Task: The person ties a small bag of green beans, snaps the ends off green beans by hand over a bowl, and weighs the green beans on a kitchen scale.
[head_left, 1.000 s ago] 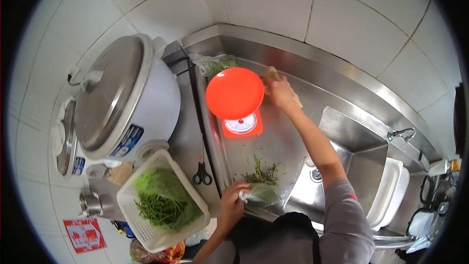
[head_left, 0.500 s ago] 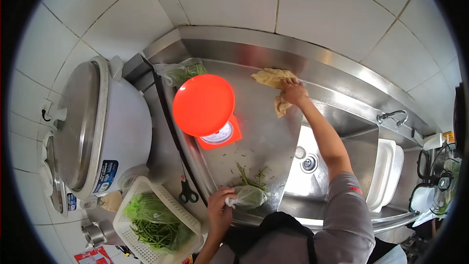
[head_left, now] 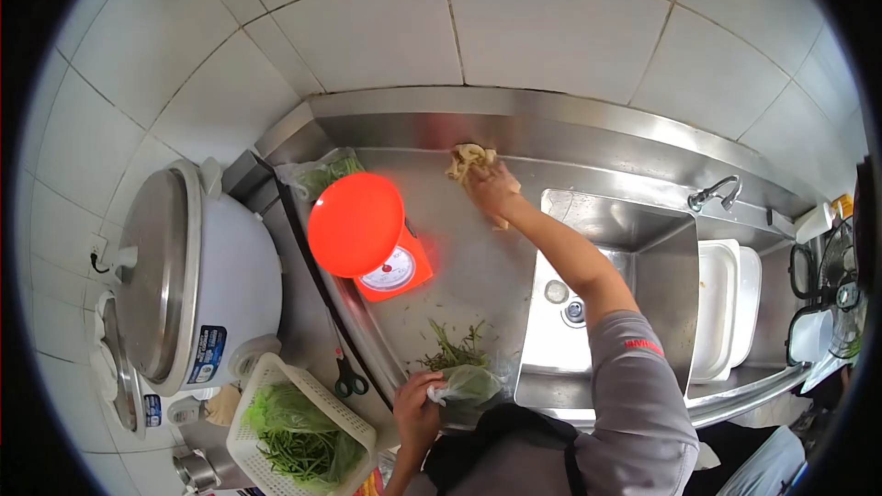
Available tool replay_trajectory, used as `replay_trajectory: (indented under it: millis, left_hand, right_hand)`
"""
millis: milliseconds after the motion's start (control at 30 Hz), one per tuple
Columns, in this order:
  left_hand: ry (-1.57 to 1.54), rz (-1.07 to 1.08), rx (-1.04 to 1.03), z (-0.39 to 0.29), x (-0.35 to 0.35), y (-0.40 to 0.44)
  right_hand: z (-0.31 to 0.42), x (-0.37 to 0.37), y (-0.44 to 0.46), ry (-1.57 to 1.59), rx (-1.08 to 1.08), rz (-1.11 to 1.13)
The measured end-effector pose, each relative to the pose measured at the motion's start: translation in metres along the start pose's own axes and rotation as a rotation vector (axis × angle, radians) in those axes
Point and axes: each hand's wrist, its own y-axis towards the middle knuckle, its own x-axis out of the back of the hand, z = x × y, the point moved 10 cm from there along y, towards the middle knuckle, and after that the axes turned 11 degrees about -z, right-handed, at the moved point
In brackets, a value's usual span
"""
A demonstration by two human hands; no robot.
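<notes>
Near the back of the steel drainboard [head_left: 441, 289], my right hand [head_left: 494, 191] grips a crumpled yellowish cloth [head_left: 471, 161] and presses it on the metal. Closer to my body, my left hand [head_left: 418, 409] pinches the knotted white end of a clear plastic bag [head_left: 469, 386] with something green inside. Loose green stems [head_left: 455, 346] and small scraps lie just beyond that bag. To the left of the cloth stands an orange kitchen scale [head_left: 356, 225] with a round pan and a dial. Another bag of greens [head_left: 322, 170] rests behind the scale.
A sink basin [head_left: 588, 220] lies to the right, with a tap [head_left: 717, 193] and white trays [head_left: 721, 312] beyond. On the left are a large cooker [head_left: 234, 266], black scissors [head_left: 349, 378] and a white basket [head_left: 363, 427] holding bagged green vegetables.
My right hand has moved the cloth left along the back of the drainboard, and the cloth is more bunched up. My left hand still holds the bag's knotted end. The camera view has shifted.
</notes>
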Motion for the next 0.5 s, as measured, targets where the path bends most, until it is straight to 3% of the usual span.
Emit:
replay_trajectory:
  millis: [33,100,133,267,400,500]
  left_hand:
    - [-0.002,-0.003,-0.005,-0.001,0.002,0.000]
    - [-0.001,-0.030,0.011,-0.003,0.004,-0.003]
    - [0.013,-0.042,0.030,-0.003,0.010,-0.003]
    - [0.034,-0.050,0.016,-0.008,0.022,0.002]
    - [0.136,-0.113,-0.067,-0.030,0.061,0.021]
    - [0.184,-0.274,0.016,-0.027,0.113,0.043]
  right_hand:
    - [-0.014,0.004,-0.011,-0.268,0.021,0.187]
    - [-0.069,0.014,-0.043,-0.424,-0.077,0.226]
    - [-0.092,0.034,-0.060,-0.323,-0.098,0.092]
    - [-0.198,0.045,-0.143,-0.353,-0.168,0.094]
    - [-0.216,0.080,-0.156,-0.301,-0.111,0.021]
    - [-0.182,0.123,-0.127,-0.181,-0.059,-0.268]
